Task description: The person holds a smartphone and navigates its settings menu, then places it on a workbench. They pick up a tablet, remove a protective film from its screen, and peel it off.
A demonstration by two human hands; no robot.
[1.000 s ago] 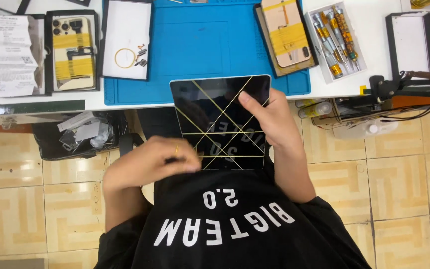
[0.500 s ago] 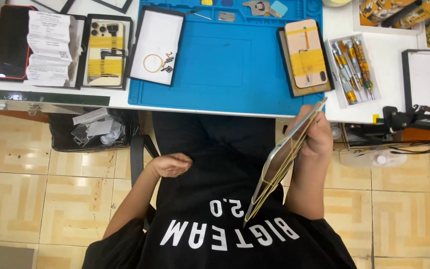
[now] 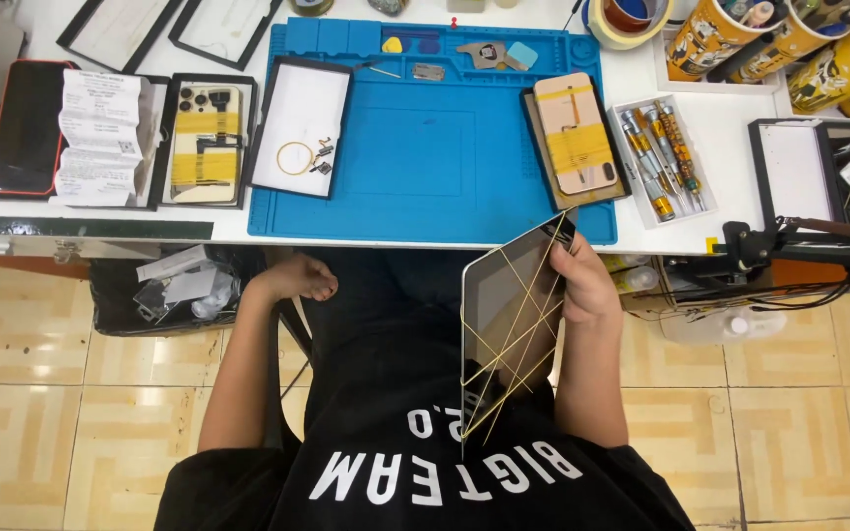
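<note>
The right hand [image 3: 582,285] clamps the tablet [image 3: 504,324], bound with yellow rubber bands, upright over the lap below the tabletop [image 3: 730,211]. The left hand [image 3: 297,278] is loosely curled, empty. Judged stiff, thin, fragile: grip edges.

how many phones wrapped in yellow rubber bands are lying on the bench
2. One gold phone lies back-up in a black tray left of the blue mat; another gold phone lies in a tray on the mat's right edge. The right hand holds a banded tablet, off the bench.
</note>
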